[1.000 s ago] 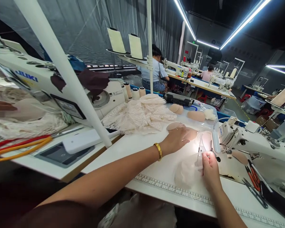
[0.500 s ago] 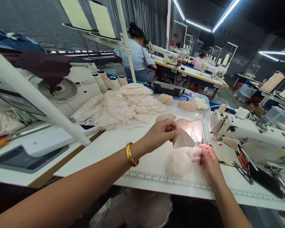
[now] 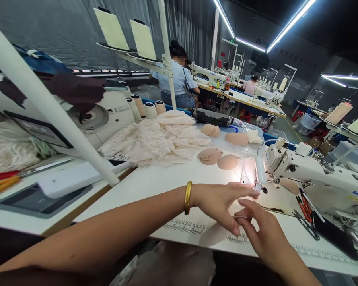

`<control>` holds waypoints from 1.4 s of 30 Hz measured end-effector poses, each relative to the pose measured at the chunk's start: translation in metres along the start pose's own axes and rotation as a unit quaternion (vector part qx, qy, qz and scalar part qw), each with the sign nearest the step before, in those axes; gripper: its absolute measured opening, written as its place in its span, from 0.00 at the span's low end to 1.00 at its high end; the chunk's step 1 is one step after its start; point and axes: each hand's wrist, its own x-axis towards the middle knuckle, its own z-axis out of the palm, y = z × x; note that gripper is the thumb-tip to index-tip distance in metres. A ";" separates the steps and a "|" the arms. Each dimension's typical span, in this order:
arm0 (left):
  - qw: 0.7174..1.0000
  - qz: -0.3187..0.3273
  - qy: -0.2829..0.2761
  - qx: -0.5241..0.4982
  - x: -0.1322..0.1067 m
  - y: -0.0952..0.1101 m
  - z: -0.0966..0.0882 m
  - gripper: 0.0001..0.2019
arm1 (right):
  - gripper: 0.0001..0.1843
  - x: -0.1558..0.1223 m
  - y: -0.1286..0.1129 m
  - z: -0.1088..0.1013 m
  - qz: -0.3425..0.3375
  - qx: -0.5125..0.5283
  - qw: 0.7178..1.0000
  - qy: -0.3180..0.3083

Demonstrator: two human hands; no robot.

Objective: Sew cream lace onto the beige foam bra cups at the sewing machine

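My left hand (image 3: 223,202), a gold bangle (image 3: 187,197) on its wrist, lies with fingers stretched out over a beige foam pad (image 3: 211,237) at the front edge of the white table (image 3: 167,180). My right hand (image 3: 261,234) meets it from the right, its fingertips pinched on the pad's edge under the left fingers. Both hands are just in front of the needle area of the white sewing machine (image 3: 316,178), which its lamp (image 3: 250,171) lights brightly. Most of the pad is hidden by the hands.
Stacks of beige pads (image 3: 210,155) and a lace pile (image 3: 158,139) lie behind my hands. Red scissors (image 3: 302,202) and black snips (image 3: 306,224) rest on the machine bed. A slanted white pole (image 3: 47,103) crosses at left. A seated person (image 3: 176,79) works farther back.
My left hand lifted a thin beige piece off the pile behind, brought it toward me, and now lies flat on the pad. The pad and my right hand shifted to the table's front edge.
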 end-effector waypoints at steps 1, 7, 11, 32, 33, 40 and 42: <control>0.999 0.003 -0.042 0.005 0.002 0.000 -0.001 0.39 | 0.20 0.001 -0.003 -0.004 -0.037 -0.028 0.999 -0.008; 0.998 -0.052 0.010 0.037 -0.003 -0.006 -0.006 0.07 | 0.17 0.017 0.002 -0.012 -0.152 -0.200 0.959 0.127; 0.934 0.032 0.166 0.314 -0.012 -0.015 0.000 0.08 | 0.17 0.029 0.029 0.004 -0.171 -0.229 0.940 0.185; 0.901 0.104 0.146 0.395 0.035 -0.078 0.065 0.12 | 0.19 0.012 0.111 -0.022 -0.084 -0.269 0.954 -0.106; 0.899 0.094 0.149 0.402 0.036 -0.078 0.066 0.11 | 0.18 0.013 0.111 -0.021 -0.076 -0.266 0.955 -0.105; 0.893 0.067 0.176 0.409 0.040 -0.078 0.071 0.12 | 0.18 0.015 0.112 -0.018 -0.071 -0.256 0.960 -0.087; 0.894 0.067 0.173 0.407 0.040 -0.078 0.072 0.12 | 0.18 0.015 0.112 -0.017 -0.073 -0.256 0.960 -0.082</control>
